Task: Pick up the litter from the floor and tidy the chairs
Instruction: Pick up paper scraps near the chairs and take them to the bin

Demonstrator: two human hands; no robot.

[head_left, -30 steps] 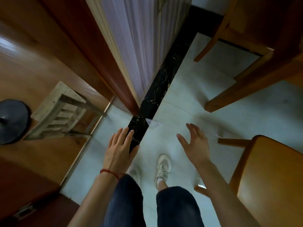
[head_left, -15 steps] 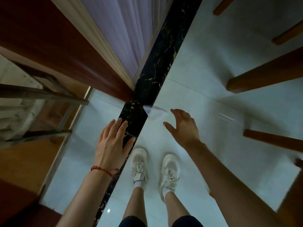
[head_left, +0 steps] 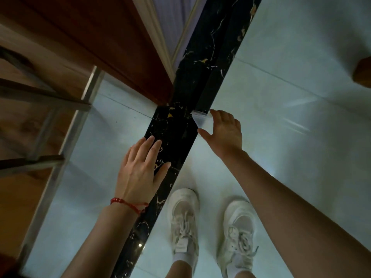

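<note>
A small clear plastic scrap point(head_left: 201, 119) lies on the pale floor tile, right beside the black marble strip point(head_left: 186, 109). My right hand point(head_left: 222, 130) hovers over it with fingers spread, the fingertips at its right edge and partly covering it; I cannot tell whether they touch it. My left hand point(head_left: 140, 169) is held flat with straight fingers above the marble strip, holding nothing. A red string bracelet circles the left wrist.
My two white sneakers point(head_left: 184, 219) stand on the tile below the hands. A wooden door frame point(head_left: 112, 47) and a metal stool frame point(head_left: 40, 109) are at the left. A wooden chair leg point(head_left: 362, 74) shows at the right edge.
The view has dropped closer to the floor. My right hand has moved forward to the plastic scrap, which it was short of before. The left hand stayed flat over the marble strip.
</note>
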